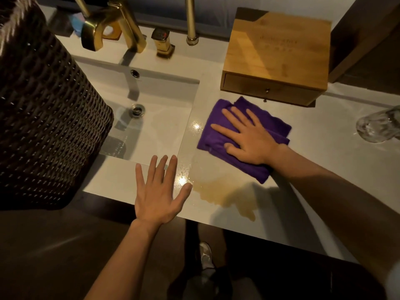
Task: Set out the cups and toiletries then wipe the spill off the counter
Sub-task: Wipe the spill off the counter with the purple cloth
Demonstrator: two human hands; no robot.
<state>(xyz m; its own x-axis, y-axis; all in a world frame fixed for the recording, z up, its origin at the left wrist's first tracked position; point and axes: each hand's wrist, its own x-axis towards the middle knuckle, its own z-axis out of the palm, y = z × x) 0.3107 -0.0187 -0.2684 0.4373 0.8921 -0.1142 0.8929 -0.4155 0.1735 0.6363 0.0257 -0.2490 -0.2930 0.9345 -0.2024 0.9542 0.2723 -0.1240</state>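
A folded purple cloth lies on the pale counter right of the sink. My right hand presses flat on top of it, fingers spread. A brownish spill spreads on the counter just in front of the cloth, running toward the front edge. My left hand rests flat and empty on the counter's front strip, its thumb beside the spill's left end. A clear glass cup stands at the far right, partly cut off by the frame.
A white sink basin with a drain and gold taps lies to the left. A dark woven basket stands at the far left. A wooden drawer box sits behind the cloth. Dark floor and a shoe show below the counter edge.
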